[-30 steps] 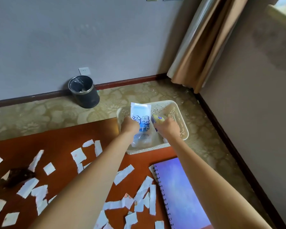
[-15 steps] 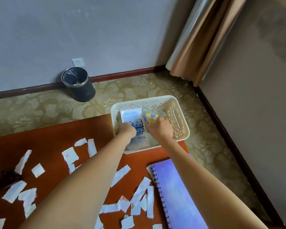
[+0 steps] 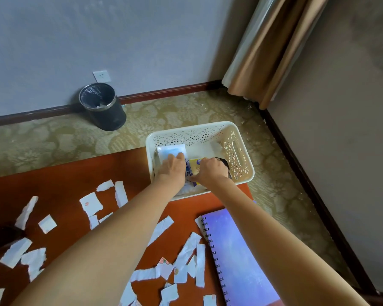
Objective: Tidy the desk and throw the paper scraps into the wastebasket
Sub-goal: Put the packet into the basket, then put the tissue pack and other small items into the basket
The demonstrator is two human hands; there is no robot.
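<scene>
While both were down in the white basket (image 3: 241, 138) at the far corner of the worktop (image 3: 64, 180), the left hand (image 3: 171, 167) had its fingers curled together over a blue packet (image 3: 168, 151), the right hand's (image 3: 209, 171) curled on a yellow packet (image 3: 194, 164). Paper scraps (image 3: 90, 204) lay all over the worktop, wastebasket (image 3: 104, 107) well apart on the floor (image 3: 53, 140) by the wall.

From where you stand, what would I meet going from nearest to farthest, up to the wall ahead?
purple spiral notebook → white basket → wastebasket → wall socket
</scene>
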